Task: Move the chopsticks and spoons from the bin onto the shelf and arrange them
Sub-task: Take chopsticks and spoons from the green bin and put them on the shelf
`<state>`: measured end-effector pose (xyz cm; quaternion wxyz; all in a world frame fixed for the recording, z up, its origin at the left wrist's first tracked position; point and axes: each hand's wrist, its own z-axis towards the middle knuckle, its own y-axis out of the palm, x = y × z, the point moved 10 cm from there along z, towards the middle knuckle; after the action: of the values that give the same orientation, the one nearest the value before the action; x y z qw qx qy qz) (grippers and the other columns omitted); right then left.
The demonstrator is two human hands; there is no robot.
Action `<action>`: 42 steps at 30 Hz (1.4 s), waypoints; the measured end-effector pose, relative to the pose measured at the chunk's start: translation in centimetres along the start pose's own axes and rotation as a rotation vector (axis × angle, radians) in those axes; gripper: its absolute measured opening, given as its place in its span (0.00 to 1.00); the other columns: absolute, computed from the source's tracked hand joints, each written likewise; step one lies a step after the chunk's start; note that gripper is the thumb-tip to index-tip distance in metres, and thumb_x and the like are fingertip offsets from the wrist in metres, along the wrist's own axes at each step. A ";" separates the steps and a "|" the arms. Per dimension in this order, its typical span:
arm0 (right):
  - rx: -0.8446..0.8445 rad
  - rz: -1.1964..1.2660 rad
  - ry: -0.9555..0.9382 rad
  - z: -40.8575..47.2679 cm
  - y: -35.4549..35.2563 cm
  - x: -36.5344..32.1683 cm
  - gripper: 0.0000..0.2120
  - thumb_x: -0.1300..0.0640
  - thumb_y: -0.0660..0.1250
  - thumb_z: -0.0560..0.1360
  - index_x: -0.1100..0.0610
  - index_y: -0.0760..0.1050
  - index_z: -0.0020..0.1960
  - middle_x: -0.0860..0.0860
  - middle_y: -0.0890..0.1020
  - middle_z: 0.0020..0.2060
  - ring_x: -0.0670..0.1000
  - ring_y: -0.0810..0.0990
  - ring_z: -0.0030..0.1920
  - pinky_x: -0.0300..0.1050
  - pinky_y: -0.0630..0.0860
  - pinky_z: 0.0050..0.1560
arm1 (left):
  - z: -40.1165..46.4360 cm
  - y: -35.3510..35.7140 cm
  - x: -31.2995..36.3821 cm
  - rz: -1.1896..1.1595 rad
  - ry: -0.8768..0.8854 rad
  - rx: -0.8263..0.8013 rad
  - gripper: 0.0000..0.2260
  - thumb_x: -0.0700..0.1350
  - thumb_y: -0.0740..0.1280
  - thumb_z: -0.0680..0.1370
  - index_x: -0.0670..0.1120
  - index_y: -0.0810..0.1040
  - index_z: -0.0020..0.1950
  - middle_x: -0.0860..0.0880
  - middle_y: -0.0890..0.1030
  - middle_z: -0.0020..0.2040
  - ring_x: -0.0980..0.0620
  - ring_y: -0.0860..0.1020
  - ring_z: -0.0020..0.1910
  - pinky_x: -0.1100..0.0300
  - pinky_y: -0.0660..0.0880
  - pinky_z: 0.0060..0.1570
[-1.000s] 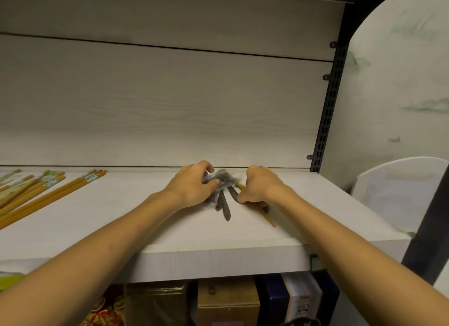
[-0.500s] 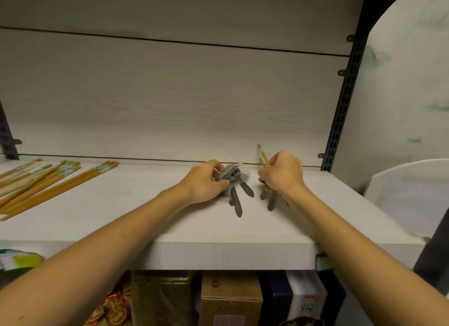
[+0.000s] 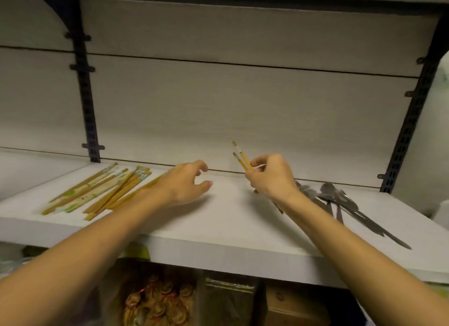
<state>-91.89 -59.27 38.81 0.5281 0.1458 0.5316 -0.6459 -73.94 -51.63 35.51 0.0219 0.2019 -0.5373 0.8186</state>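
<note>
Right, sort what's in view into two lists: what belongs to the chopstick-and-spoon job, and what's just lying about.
Part of the job:
- chopstick pair, pinched in the right hand
- chopstick pile on the shelf
- spoons lying at the shelf's right end
- left hand, holding nothing, beside the pile

Just lying about:
- boxes and packets under the shelf
- black wall brackets

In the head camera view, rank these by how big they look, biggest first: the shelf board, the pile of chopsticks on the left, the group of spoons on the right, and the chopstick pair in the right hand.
1. shelf board
2. pile of chopsticks and group of spoons: similar spread, not ranked
3. chopstick pair in the right hand, partly hidden
</note>
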 end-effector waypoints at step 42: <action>-0.442 -0.252 -1.003 -22.6 31.0 -26.2 0.20 0.47 0.60 0.78 0.53 0.71 0.67 0.52 0.77 0.56 0.54 0.74 0.57 0.50 0.74 0.56 | -29.2 -14.5 -24.2 0.434 -0.183 0.228 0.20 0.58 0.56 0.76 0.49 0.78 0.57 0.50 0.81 0.51 0.47 0.80 0.48 0.53 0.77 0.43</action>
<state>-63.86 -22.65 33.07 0.6528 -0.3582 0.3513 -0.5675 -57.06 -15.18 29.66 -0.2258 0.1561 -0.4721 0.8377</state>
